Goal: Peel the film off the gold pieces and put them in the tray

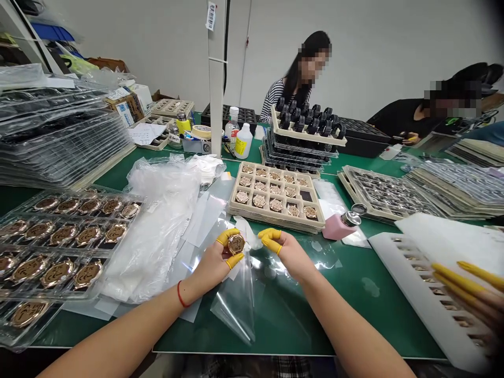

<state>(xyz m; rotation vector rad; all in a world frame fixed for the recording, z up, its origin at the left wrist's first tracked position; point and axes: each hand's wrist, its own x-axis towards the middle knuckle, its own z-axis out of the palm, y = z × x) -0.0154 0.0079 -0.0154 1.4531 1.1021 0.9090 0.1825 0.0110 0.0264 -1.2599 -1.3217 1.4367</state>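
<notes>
My left hand (214, 262), with yellow finger covers and a red string at the wrist, holds a round gold watch case (237, 244) between thumb and fingers. Just right of it, my right hand (285, 249) pinches a crumpled white cloth (249, 233) with its yellow-covered fingertips. Behind both hands lies a beige tray (275, 216) of similar watch cases, one compartment bare at its right side. Clear plastic sheets (236, 299) lie on the green table (283, 325) below the hands.
Clear trays of watch cases (65, 247) and plastic bags (157, 220) lie left. A pink bottle (340, 226) stands right of the beige tray. Another person's blurred hand (472, 289) is over a white tray (417, 283). Two people (295, 79) sit behind.
</notes>
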